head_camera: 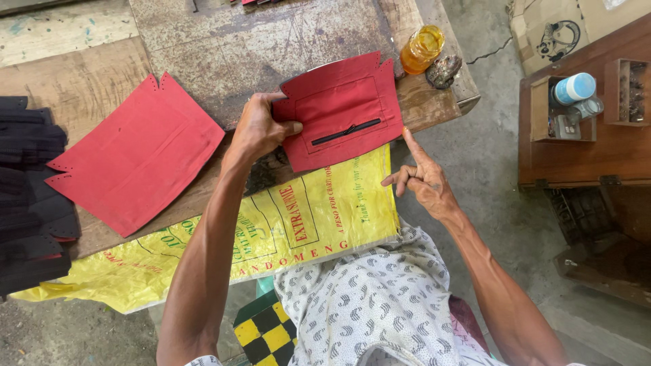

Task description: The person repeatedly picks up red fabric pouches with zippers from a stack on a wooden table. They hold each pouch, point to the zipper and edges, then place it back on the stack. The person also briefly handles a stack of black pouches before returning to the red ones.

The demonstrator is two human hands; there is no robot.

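I see my left hand (261,129) pinching the left edge of the red zippered panel (342,112) on the worktop (203,41), my right hand (424,176) spread with forefinger touching its right edge; I'd keep it flat, corners squared.

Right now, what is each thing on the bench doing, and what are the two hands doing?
Red piece with zipper: flat, zipper closed, pinched at its left edge.
Left hand: gripping that piece.
Right hand: index finger touching the piece's right corner.
Plain red piece: lying flat, untouched.
Amber jar: on its side.
Yellow sack: spread, hanging over the bench edge.
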